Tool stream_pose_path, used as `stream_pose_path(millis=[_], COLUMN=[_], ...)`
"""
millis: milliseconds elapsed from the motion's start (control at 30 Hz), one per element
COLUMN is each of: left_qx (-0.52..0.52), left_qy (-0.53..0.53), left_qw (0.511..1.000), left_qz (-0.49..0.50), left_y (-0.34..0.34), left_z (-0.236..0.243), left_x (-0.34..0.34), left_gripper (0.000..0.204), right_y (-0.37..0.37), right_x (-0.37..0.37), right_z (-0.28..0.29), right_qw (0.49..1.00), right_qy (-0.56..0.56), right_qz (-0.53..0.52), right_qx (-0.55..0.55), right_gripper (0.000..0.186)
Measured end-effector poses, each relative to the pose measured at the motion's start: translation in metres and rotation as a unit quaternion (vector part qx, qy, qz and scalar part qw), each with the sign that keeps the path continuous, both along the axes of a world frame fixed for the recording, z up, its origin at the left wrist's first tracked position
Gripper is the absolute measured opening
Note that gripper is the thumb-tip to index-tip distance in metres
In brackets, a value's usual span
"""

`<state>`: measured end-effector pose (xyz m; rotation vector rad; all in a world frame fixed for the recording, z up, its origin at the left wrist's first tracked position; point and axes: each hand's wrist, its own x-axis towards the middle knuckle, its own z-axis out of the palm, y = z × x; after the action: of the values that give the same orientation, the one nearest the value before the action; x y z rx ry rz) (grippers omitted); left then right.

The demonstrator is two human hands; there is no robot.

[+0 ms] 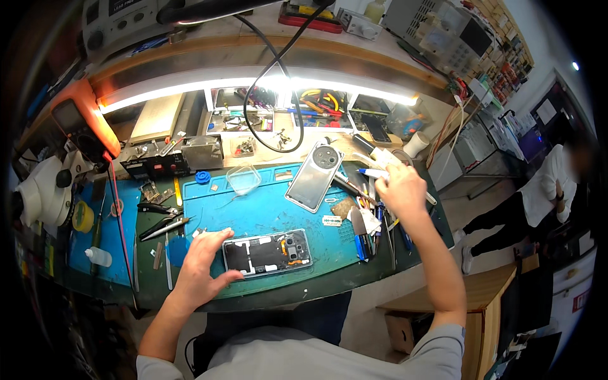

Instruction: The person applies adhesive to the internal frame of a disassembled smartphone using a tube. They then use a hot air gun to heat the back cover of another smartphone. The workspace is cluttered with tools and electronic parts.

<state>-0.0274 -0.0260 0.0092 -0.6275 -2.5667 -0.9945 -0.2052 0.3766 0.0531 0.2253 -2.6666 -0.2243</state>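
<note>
An opened smartphone (267, 252), its inner black panel and camera parts showing, lies on the blue repair mat (266, 209). My left hand (204, 265) is at its left end, thumb and fingers spread and nothing held. Over the heap of tools on the right, my right hand (405, 190) is closed on a slim white pen-like tool (377, 173) with a blue tip; my fingers hide part of it. Between the hands, a detached phone back cover (315, 175) with a round camera ring rests tilted on the mat's far side.
A razor blade (332, 220) lies beside the tools. Behind the mat stand a clear plastic box (243, 179) and sorted trays (247, 120). Pliers (159, 215), a white bottle (98, 256), an orange multimeter (85, 120) and a microscope (44, 190) occupy the left. Another person (544, 190) stands far right.
</note>
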Motion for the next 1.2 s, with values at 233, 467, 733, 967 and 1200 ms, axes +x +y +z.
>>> stream_pose_path(millis=[233,467,733,967,1200], left_qx=[0.142,0.228,0.243,0.186,0.283], left_qy=[0.055,-0.098,-0.037,0.024,-0.531], left_qw=[0.985,0.963,0.959,0.972,0.75], left_qz=[0.082,-0.109,-0.139,-0.142,-0.275], left_y=[0.0,0.065,0.096,0.085,0.06], left_z=[-0.009,0.007,-0.011,-0.029,-0.024], left_x=[0.013,0.053,0.069,0.084,0.081], left_gripper=[0.038,0.044,0.03,0.016,0.048], right_y=[0.057,-0.021,-0.081,-0.107,-0.095], right_x=[0.052,0.18,0.243,0.272,0.237], right_z=[0.032,-0.023,-0.046,-0.049,-0.039], right_qw=[0.892,0.429,0.384,0.486,0.632], right_qy=[-0.047,-0.265,-0.366,-0.299,-0.171], right_qz=[-0.062,0.272,0.326,0.337,0.546], right_qx=[-0.445,-0.82,-0.783,-0.749,-0.522], right_gripper=[0.029,0.043,0.024,0.039,0.037])
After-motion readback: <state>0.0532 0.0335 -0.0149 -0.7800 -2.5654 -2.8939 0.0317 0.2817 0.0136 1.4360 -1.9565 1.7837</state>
